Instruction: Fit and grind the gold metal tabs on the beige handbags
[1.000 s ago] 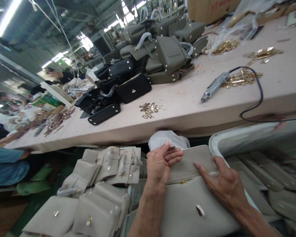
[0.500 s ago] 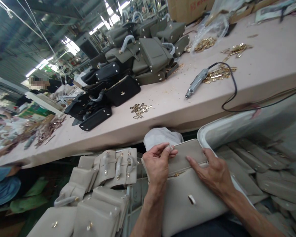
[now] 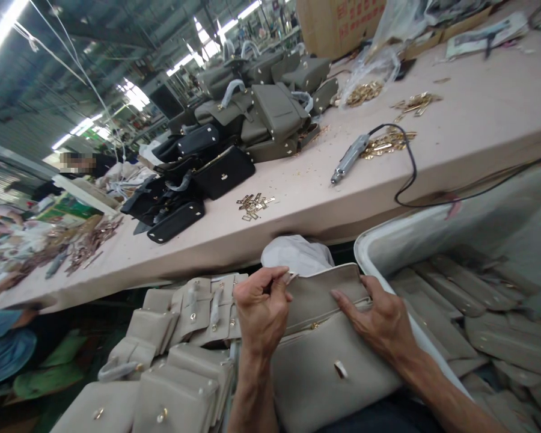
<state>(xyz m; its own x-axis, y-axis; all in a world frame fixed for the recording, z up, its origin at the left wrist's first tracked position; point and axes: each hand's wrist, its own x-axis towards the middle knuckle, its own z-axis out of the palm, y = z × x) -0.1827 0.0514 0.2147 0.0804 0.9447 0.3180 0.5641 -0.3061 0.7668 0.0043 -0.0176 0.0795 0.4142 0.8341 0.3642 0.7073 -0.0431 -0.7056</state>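
A beige bag point(image 3: 338, 361) lies on my lap with its flap raised, a gold zipper pull at its opening and a small metal piece on its front. My left hand point(image 3: 264, 307) is closed in a pinch at the flap's upper left corner, on a small pale piece too small to name. The fingers of my right hand point(image 3: 383, 313) are wrapped round the right edge of the flap, the thumb on its inner face. Beige bags with clasps point(image 3: 175, 391) are stacked to the left of my left forearm.
On the table point(image 3: 297, 204) are black bags point(image 3: 225, 171), grey-green bags point(image 3: 279, 111), gold metal parts point(image 3: 255, 205) and a corded electric screwdriver point(image 3: 349, 159). A white-rimmed bin point(image 3: 365, 246) of beige pieces stands at right. A person's blue sleeve point(image 3: 0, 319) shows far left.
My left hand has moved left and slightly down, from over the flap to its corner. The bag and my right hand have shifted slightly left in view.
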